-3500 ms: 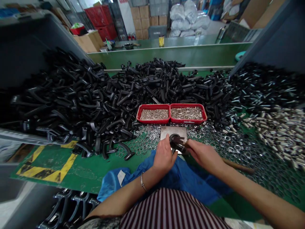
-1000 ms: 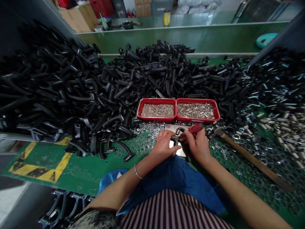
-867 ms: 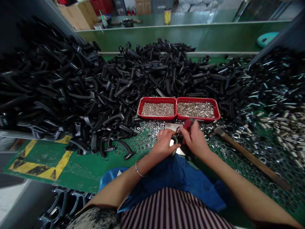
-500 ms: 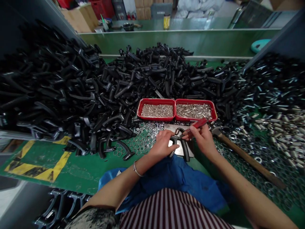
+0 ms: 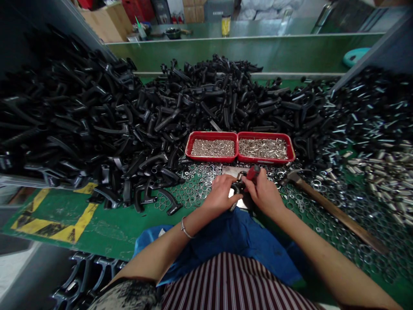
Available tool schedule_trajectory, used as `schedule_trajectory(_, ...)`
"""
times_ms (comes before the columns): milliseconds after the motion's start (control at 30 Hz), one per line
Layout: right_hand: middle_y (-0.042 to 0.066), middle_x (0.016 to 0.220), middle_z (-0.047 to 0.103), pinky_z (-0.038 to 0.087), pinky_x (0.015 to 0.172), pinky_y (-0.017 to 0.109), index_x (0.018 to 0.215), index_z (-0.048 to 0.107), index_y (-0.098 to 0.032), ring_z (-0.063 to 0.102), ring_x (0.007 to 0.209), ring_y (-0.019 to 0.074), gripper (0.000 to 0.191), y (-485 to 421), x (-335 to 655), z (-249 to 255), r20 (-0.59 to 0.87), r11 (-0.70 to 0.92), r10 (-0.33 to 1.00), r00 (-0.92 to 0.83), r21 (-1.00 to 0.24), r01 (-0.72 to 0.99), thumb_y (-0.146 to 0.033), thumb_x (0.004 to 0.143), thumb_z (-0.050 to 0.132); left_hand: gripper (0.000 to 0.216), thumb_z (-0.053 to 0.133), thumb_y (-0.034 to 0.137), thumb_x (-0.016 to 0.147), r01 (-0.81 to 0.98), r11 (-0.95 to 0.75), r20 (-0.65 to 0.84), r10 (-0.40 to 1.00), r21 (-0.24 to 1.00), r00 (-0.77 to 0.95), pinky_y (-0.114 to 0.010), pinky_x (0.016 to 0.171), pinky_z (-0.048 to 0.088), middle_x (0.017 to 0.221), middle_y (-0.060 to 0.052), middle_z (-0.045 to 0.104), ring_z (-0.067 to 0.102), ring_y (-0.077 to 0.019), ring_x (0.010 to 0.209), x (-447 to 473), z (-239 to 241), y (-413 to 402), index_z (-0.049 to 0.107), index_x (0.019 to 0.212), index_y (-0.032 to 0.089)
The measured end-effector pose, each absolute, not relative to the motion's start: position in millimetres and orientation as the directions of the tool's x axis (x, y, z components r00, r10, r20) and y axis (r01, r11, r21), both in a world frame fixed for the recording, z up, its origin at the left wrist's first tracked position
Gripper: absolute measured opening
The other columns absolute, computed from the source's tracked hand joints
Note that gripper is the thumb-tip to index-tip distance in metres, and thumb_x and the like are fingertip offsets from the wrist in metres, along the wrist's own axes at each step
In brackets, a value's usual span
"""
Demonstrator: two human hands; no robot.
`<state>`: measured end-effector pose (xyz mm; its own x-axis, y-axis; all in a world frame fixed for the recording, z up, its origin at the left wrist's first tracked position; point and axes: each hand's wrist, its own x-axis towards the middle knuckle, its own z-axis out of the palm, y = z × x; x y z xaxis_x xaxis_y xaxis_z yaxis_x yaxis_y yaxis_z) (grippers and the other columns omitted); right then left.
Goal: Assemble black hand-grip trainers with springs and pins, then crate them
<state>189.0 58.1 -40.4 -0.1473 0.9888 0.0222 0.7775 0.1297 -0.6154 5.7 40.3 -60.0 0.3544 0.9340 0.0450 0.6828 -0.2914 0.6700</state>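
Note:
My left hand (image 5: 221,191) is closed on a black handle part (image 5: 238,188), pressed down at a small metal plate (image 5: 230,171). A shiny metal piece (image 5: 240,176) shows at the top of that part. In my right hand (image 5: 266,193) is a red-handled tool (image 5: 253,173), its handle standing up from the fist. The tool's working end is hidden by my fingers, so its exact kind cannot be made out. Both hands are side by side, close against the black part, which they largely cover.
Two red trays (image 5: 238,155) of small metal parts stand just beyond my hands. A hammer (image 5: 335,209) lies to the right among scattered metal rings (image 5: 364,254). Black handles (image 5: 129,112) are heaped left and behind; metal sleeves (image 5: 393,181) are piled at the right.
My right hand has moved left and turned over the black part, bringing the red handle from a rightward slant to nearly upright. My left hand keeps its hold.

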Motion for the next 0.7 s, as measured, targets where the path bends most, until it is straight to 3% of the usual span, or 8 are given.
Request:
schedule_trajectory(67, 0.013, 0.085, 0.071, 0.051, 0.062, 0.036, 0.106, 0.049, -0.019, 0.071, 0.073, 0.0305, 0.032, 62.2, 184.6, -34.5, 0.060, 0.206, 0.974, -0.219, -0.642, 0.739, -0.049, 0.095, 0.047, 0.043, 0.070, 0.038, 0.084, 0.706, -0.261, 0.015, 0.942, 0.658, 0.335, -0.045, 0.103, 0.038, 0.123, -0.010, 0.059, 0.049, -0.0298, 0.118, 7.2, -57.0, 39.8, 0.057, 0.122, 0.021)
schedule_trajectory(200, 0.003, 0.076, 0.071, 0.051, 0.049, 0.026, 0.102, 0.048, -0.022, 0.062, 0.052, 0.0150, 0.034, 55.5, 179.8, -12.1, 0.153, 0.254, 0.958, -0.243, -0.844, 0.473, -0.054, 0.098, 0.037, 0.039, 0.068, 0.033, 0.084, 0.745, -0.238, -0.034, 0.944, 0.623, 0.329, -0.045, 0.100, 0.039, 0.122, -0.010, 0.059, 0.050, -0.0309, 0.117, 9.0, -48.1, 40.4, 0.061, 0.120, 0.022)
schedule_trajectory(333, 0.001, 0.077, 0.071, 0.052, 0.053, 0.030, 0.105, 0.043, -0.027, 0.061, 0.050, 0.0163, 0.026, 46.3, 202.5, -4.4, 0.083, 0.150, 0.972, -0.222, -0.940, 0.305, -0.051, 0.101, 0.034, 0.040, 0.068, 0.032, 0.084, 0.763, -0.255, -0.024, 0.942, 0.594, 0.333, -0.046, 0.100, 0.039, 0.121, -0.011, 0.059, 0.050, -0.0314, 0.116, 9.6, -45.3, 38.7, 0.061, 0.122, 0.021)
schedule_trajectory(400, 0.001, 0.072, 0.069, 0.051, 0.057, 0.033, 0.099, 0.047, -0.026, 0.064, 0.056, 0.0200, 0.026, 47.9, 226.7, -15.4, -0.007, 0.085, 0.984, -0.176, -0.858, 0.506, -0.052, 0.098, 0.043, 0.043, 0.068, 0.034, 0.084, 0.771, -0.251, -0.031, 0.943, 0.586, 0.330, -0.046, 0.101, 0.039, 0.121, -0.013, 0.059, 0.050, -0.0318, 0.117, 10.7, -46.9, 34.8, 0.060, 0.123, 0.018)
schedule_trajectory(500, 0.006, 0.068, 0.066, 0.046, 0.059, 0.035, 0.086, 0.053, -0.023, 0.065, 0.063, 0.0255, 0.032, 51.9, 265.4, -35.3, -0.153, 0.024, 0.982, -0.107, -0.464, 0.886, -0.054, 0.093, 0.049, 0.050, 0.069, 0.036, 0.085, 0.782, -0.269, -0.028, 0.939, 0.562, 0.344, -0.047, 0.103, 0.038, 0.125, -0.015, 0.058, 0.049, -0.0325, 0.119, 9.4, -46.7, 30.1, 0.057, 0.128, 0.014)
schedule_trajectory(567, 0.010, 0.077, 0.069, 0.044, 0.061, 0.036, 0.087, 0.059, -0.021, 0.066, 0.070, 0.0286, 0.039, 54.2, 283.3, -37.8, -0.169, 0.061, 0.980, -0.109, -0.264, 0.963, -0.058, 0.092, 0.049, 0.053, 0.067, 0.040, 0.086, 0.757, -0.337, 0.010, 0.916, 0.559, 0.400, -0.046, 0.103, 0.039, 0.128, -0.014, 0.057, 0.049, -0.0312, 0.120, 2.0, -40.4, 35.3, 0.055, 0.133, 0.017)
schedule_trajectory(633, 0.012, 0.092, 0.071, 0.046, 0.065, 0.036, 0.097, 0.063, -0.020, 0.067, 0.079, 0.0294, 0.040, 59.9, 289.8, -28.8, -0.078, 0.140, 0.984, -0.161, -0.225, 0.964, -0.057, 0.093, 0.049, 0.044, 0.060, 0.040, 0.091, 0.738, -0.415, 0.093, 0.895, 0.532, 0.437, -0.044, 0.102, 0.040, 0.125, -0.011, 0.060, 0.052, -0.0284, 0.117, -12.7, -28.1, 53.4, 0.057, 0.131, 0.022)
schedule_trajectory(700, 0.011, 0.104, 0.070, 0.048, 0.073, 0.036, 0.106, 0.065, -0.021, 0.067, 0.089, 0.0274, 0.034, 73.1, 283.0, -13.2, 0.047, 0.255, 0.966, -0.253, -0.292, 0.922, -0.049, 0.096, 0.048, 0.031, 0.051, 0.035, 0.097, 0.779, -0.433, 0.179, 0.900, 0.453, 0.397, -0.042, 0.100, 0.042, 0.116, -0.009, 0.064, 0.055, -0.0261, 0.111, -32.5, -13.1, 84.4, 0.064, 0.123, 0.024)
